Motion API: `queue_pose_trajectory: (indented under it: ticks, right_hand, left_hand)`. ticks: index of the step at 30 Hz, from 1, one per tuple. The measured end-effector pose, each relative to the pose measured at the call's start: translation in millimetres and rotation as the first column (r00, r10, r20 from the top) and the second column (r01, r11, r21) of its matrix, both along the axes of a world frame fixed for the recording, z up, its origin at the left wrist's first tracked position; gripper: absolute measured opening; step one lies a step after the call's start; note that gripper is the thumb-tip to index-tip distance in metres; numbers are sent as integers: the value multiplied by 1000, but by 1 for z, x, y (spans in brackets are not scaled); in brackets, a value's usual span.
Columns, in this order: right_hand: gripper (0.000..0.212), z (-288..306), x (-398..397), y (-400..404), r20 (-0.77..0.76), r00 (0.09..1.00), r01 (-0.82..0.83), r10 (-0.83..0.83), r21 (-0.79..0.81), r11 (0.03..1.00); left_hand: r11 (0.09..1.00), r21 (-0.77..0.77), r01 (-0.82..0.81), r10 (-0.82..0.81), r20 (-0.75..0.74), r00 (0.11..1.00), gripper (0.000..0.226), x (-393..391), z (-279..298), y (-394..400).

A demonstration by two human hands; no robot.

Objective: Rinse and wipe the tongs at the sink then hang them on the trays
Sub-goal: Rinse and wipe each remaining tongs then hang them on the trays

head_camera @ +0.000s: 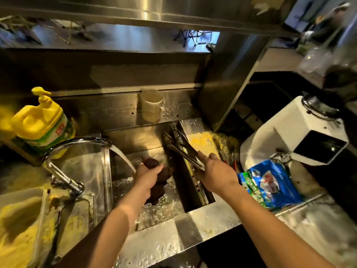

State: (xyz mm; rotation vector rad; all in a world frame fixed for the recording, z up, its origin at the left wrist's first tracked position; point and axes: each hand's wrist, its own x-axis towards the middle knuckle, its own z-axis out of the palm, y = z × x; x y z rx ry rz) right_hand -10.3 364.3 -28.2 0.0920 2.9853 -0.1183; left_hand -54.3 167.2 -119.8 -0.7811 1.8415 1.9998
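Observation:
Metal tongs (178, 145) with perforated spoon ends point away from me over the right side of the steel sink (193, 213). My right hand (216, 175) grips their handle end. My left hand (148, 178) is closed around a dark brown cloth (154, 165) inside the sink, just right of the water stream (123, 157) running from the chrome faucet (63, 151). Water pools and splashes on the sink bottom below the cloth.
A yellow dish soap pump bottle (42, 122) stands back left. A clear plastic cup (151, 106) sits behind the sink. A yellow sponge (201, 141) lies at the sink's right rim. A blue-green packet (270, 182) and a white machine (297, 132) are to the right.

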Motion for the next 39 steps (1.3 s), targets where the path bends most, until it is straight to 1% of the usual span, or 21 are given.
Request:
queue_pose_trajectory:
  ticks: [3,5,8,10,12,14,16,18,21,24,26,28,29,31,32,33,35,37,39]
  right_hand:
    - [68,11,11,20,-1,992,125,-128,-221,967]
    - [65,21,18,35,-4,976,205,-217,-304,930]
    - [38,40,34,61,-26,949,272,-314,-433,859]
    - [29,52,46,80,-67,924,286,-378,-534,795]
    - [21,64,67,108,-131,884,295,-449,-590,752]
    - [14,73,85,131,-160,838,309,-521,-647,697]
    - [16,84,110,160,-192,772,317,-606,-710,629]
    - [14,92,133,185,-224,710,307,-667,-754,580]
    - [7,105,167,222,-214,636,292,-741,-823,488]
    - [18,112,204,266,-197,556,316,-807,-848,425]
    - [16,114,223,294,-185,516,355,-836,-842,405]
    - [5,113,240,326,-143,456,410,-878,-842,350]
    - [7,113,243,336,-114,432,436,-894,-841,319]
    - [24,114,251,364,-64,399,482,-915,-834,269]
    - [31,117,252,377,-45,397,507,-917,-822,260]
    - [34,122,253,394,-36,406,532,-913,-803,268]
    - [30,133,246,425,-23,441,587,-897,-749,307]
    - [30,151,231,450,-42,468,619,-883,-697,361]
    - [36,167,210,476,-83,494,643,-866,-635,428]
  left_hand:
    - [995,25,92,-90,-82,993,12,-6,20,25]
    - [986,58,154,-146,-119,982,11,-8,33,47]
    - [973,45,226,-216,-173,961,13,-8,56,83]
    - [959,15,285,-276,-201,940,14,-3,73,109]
    - [936,19,351,-336,-240,911,15,7,90,144]
    - [904,36,427,-403,-267,876,15,19,104,177]
    - [861,42,508,-476,-292,830,13,37,120,219]
    - [815,48,578,-536,-318,782,11,55,130,258]
    - [749,24,662,-608,-371,702,12,85,142,315]
    - [651,59,757,-684,-387,618,2,120,146,375]
    - [598,73,798,-730,-363,579,2,139,145,408]
    - [583,93,807,-749,-323,578,8,157,144,445]
    - [595,101,798,-747,-296,595,15,162,143,454]
    - [609,75,789,-755,-250,606,31,172,140,482]
    - [612,52,789,-758,-245,604,35,175,140,493]
    - [616,45,786,-757,-242,607,35,178,139,507]
    - [622,26,782,-755,-242,609,35,180,140,526]
    - [621,4,784,-761,-237,604,38,178,140,537]
    - [615,-1,788,-765,-242,597,37,175,140,548]
